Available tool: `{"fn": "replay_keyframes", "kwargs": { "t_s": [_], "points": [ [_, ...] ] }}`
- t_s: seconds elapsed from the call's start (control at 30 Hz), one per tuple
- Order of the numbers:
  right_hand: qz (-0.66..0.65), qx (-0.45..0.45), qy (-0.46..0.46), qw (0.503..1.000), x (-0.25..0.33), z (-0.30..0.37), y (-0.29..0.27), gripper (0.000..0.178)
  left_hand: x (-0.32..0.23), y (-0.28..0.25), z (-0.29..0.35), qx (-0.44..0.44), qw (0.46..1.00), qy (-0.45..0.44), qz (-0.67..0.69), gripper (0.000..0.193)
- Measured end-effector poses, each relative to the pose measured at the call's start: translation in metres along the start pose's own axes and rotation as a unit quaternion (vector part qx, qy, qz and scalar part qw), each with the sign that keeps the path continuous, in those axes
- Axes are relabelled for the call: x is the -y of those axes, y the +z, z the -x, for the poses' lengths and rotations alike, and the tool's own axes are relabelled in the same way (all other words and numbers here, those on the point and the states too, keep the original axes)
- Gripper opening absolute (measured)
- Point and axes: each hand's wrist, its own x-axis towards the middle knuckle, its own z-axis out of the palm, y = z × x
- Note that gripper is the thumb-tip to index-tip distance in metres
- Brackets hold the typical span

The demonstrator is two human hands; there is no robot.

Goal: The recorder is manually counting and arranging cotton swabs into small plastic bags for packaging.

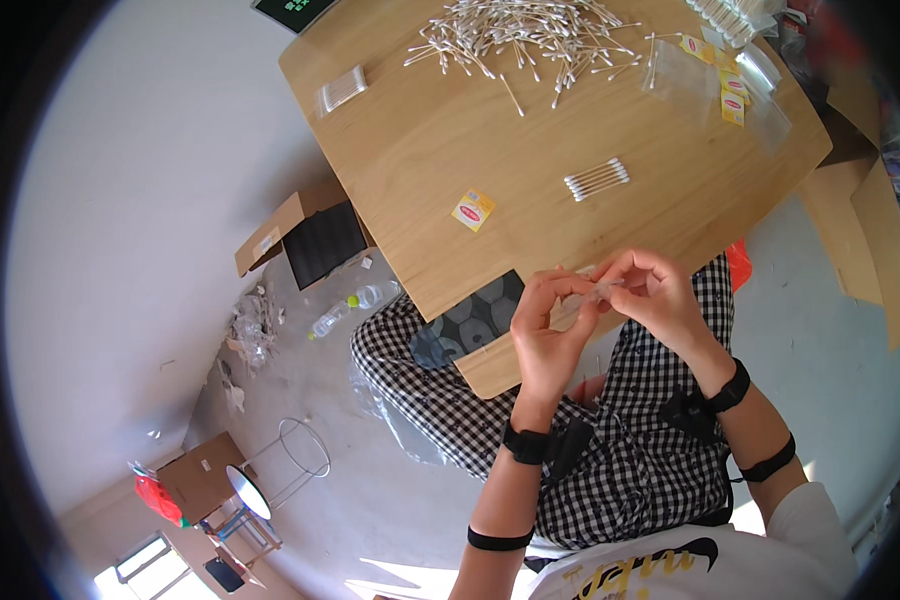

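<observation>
Close together over the table's near edge, my left hand point(550, 325) and my right hand point(660, 300) are both closed in a pinch. Between their fingertips is a small clear plastic bag point(602, 291), mostly hidden by the fingers. Beyond my hands, a small row of cotton swabs point(597, 179) lies side by side on the wooden table point(420, 170). To its left is a yellow-and-white paper card point(473, 211) with a red oval. A large loose heap of cotton swabs point(530, 35) spreads across the far side.
A filled bag of swabs point(343, 89) lies at the table's far left. Yellow cards point(733, 108) and clear plastic bags point(685, 80) lie at the far right, near packed swabs point(735, 18). Cardboard boxes point(850, 230) flank the table. A dark patterned cloth point(475, 318) overlaps its near edge.
</observation>
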Motion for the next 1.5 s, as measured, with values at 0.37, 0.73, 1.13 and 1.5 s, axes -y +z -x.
{"fn": "replay_keyframes", "kwargs": {
  "t_s": [0.37, 0.73, 1.13, 1.5],
  "points": [
    [0.003, 0.006, 0.057, 0.998, 0.009, -0.005, 0.000, 0.016, 0.005, -0.011, 0.001, -0.036, 0.997, -0.004, 0.064, 0.016],
    [0.161, 0.000, -0.215, 0.963, 0.011, -0.008, 0.000, 0.008, -0.012, -0.010, -0.006, -0.031, 0.997, 0.062, -0.030, 0.011],
    [0.176, -0.037, -0.201, 0.963, -0.005, 0.008, 0.013, 0.006, -0.013, -0.008, 0.016, -0.104, 0.988, 0.037, -0.105, 0.010],
    [0.188, -0.053, -0.204, 0.959, -0.005, 0.014, 0.020, 0.008, -0.010, -0.016, 0.017, -0.090, 0.989, 0.074, -0.087, 0.008]
  ]
}}
